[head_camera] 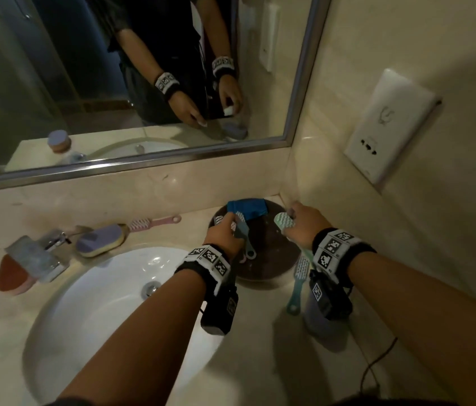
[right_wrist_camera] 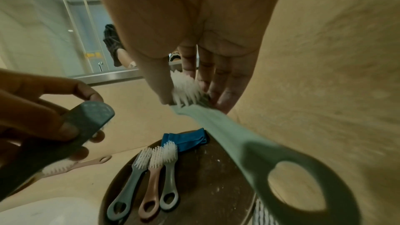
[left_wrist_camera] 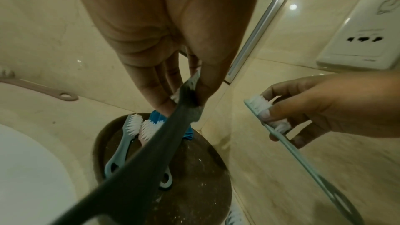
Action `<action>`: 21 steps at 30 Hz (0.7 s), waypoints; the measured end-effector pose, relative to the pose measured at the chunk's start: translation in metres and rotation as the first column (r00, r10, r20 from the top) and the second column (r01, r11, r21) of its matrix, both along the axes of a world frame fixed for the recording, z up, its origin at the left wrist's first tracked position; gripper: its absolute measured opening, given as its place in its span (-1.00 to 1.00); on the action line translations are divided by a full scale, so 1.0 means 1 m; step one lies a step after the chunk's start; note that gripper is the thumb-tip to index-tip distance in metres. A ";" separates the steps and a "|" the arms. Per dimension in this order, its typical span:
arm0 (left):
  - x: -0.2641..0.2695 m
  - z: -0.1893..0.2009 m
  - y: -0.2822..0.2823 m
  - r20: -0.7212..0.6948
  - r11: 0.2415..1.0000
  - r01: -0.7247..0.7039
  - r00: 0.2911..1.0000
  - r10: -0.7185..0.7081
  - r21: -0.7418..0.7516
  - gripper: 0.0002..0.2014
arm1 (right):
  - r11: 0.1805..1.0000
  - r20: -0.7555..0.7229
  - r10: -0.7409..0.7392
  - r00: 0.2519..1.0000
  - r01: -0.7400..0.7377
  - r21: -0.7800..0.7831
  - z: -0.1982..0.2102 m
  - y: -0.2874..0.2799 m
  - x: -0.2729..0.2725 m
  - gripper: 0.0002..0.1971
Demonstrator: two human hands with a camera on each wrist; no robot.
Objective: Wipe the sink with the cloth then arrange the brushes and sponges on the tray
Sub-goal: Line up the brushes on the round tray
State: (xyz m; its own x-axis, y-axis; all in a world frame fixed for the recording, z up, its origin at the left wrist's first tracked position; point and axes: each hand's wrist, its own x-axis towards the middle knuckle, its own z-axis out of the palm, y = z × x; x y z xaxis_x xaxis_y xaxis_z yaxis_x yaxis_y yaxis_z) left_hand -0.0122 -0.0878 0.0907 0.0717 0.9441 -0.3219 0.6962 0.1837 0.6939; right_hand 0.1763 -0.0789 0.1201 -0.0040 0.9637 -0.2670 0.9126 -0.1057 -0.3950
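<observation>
Brushes are the matter now: in the head view, lower centre, the left hand pinches a grey-blue brush over the round brown tray, and the right hand pinches a mint brush beside it. In the left wrist view, two brushes show near the folded blue cloth; a careless drop could knock them crooked. In the right wrist view, three brushes lie side by side, bristles toward the cloth.
</observation>
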 end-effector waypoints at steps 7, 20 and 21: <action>-0.002 -0.022 0.033 0.043 0.996 -0.002 0.999 0.006 -0.087 -0.67 | 0.997 -0.043 -0.041 0.998 0.038 -0.063 -0.020 0.033 -0.013 -0.62; 0.018 -0.045 0.080 0.067 0.984 -0.095 0.992 0.106 -0.150 -0.69 | 0.983 -0.062 -0.075 0.995 0.063 -0.175 -0.069 0.099 -0.013 -0.61; 0.019 -0.048 0.084 0.067 0.982 -0.095 0.992 0.107 -0.163 -0.68 | 0.982 -0.045 -0.076 0.996 0.067 -0.179 -0.073 0.103 -0.013 -0.60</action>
